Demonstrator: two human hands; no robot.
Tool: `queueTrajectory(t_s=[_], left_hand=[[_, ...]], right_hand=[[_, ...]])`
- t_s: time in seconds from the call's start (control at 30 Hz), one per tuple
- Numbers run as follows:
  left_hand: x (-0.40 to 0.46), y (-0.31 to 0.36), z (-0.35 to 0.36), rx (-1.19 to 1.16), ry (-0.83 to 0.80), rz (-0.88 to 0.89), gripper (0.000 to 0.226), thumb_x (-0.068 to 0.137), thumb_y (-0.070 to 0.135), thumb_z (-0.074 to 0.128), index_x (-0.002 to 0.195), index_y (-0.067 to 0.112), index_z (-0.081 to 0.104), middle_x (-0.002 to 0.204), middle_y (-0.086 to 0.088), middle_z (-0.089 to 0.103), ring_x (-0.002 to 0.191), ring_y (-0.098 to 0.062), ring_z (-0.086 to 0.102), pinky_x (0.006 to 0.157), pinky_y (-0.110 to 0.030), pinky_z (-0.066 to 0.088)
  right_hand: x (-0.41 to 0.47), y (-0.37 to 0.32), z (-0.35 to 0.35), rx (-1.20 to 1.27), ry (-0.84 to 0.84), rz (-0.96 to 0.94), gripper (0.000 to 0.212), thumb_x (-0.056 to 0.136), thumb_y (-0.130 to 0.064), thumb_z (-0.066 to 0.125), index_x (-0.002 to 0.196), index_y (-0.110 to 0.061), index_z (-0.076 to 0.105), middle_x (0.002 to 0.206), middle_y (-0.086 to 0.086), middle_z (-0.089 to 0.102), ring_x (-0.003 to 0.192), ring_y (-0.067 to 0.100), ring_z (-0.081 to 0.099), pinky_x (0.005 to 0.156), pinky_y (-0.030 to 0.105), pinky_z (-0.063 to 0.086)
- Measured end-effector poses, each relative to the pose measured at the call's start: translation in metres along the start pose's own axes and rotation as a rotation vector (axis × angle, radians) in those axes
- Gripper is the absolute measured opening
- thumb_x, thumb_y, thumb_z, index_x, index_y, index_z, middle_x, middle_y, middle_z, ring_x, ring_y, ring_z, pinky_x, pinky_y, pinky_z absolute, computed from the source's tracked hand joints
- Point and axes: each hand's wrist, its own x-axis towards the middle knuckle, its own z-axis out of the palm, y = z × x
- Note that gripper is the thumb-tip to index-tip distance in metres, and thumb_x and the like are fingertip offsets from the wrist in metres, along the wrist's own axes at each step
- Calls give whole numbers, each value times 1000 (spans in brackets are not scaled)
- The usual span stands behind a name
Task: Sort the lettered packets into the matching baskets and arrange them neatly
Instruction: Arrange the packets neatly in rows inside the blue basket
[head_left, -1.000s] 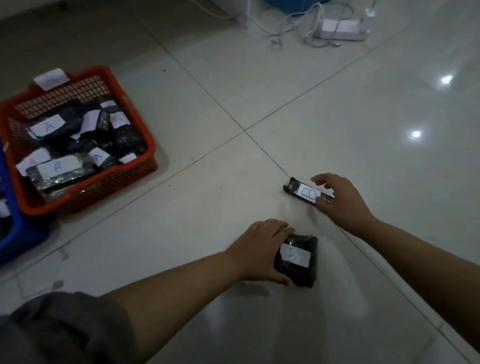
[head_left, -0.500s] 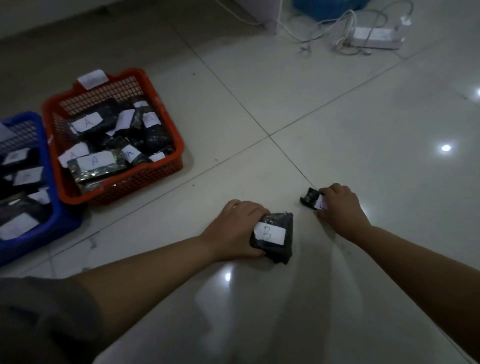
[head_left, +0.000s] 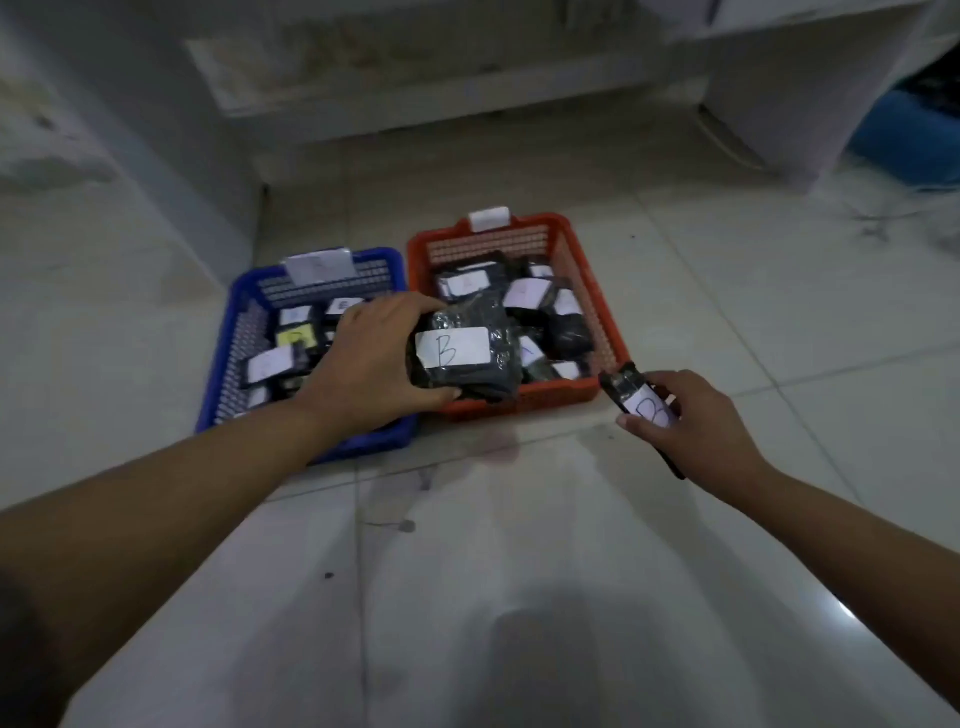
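Both hands are holding B packets: the left hand (head_left: 371, 371) is gripping a big packet (head_left: 462, 353) over the red basket (head_left: 592, 270), beside the blue basket (head_left: 228, 332); the right hand (head_left: 696, 426) is pinching a small packet (head_left: 641, 397) nearby.

Glossy tiled floor (head_left: 519, 597); perforated plastic baskets, blue (head_left: 228, 364) and red (head_left: 597, 291); shiny dark packets with matt paper labels

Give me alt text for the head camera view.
Each hand holds a black packet labelled B: the left hand a bulky packet over the blue basket and orange basket, the right hand a slim packet beside the orange one.
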Motion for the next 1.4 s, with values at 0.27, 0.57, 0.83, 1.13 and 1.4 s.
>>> queueTrajectory(t_s=[0.27,0.57,0.83,1.13,1.4], left_hand=[[-79,-149,-7,26,154,-351,72,59,52,66,121,21,48,116,2,56,112,-20,49,95,-36,29],[-54,-219,5,-258,210,-472,70,57,36,81,118,18,54,113,-1,60,105,-19,53,92,-39,43],[40,-272,17,-325,42,-436,75,63,27,84,127,14,47,122,-6,50,115,-21,43,95,-31,35],[75,-282,44,-324,-213,-440,74,64,27,83,128,17,48,123,-2,49,114,-18,42,98,-32,34],[87,-280,69,-264,-234,-443,74,64,26,83,130,21,49,130,-2,47,122,-19,39,106,-40,34]], right_hand=[[77,-159,102,99,-58,-92,52,77,-30,74,121,-13,53,104,0,62,92,12,54,79,23,41],[146,-238,167,55,-154,128,55,75,-32,76,117,-11,47,107,11,62,89,21,57,73,32,46],[161,-224,221,-168,-176,115,50,78,-34,71,112,-8,45,110,14,60,100,29,56,76,34,48],[195,-241,228,-325,-299,49,57,80,-40,69,118,-6,44,114,12,60,102,27,59,74,31,47],[189,-218,213,-94,-444,-54,52,72,-35,78,97,-17,36,77,-11,49,64,1,45,45,14,33]])
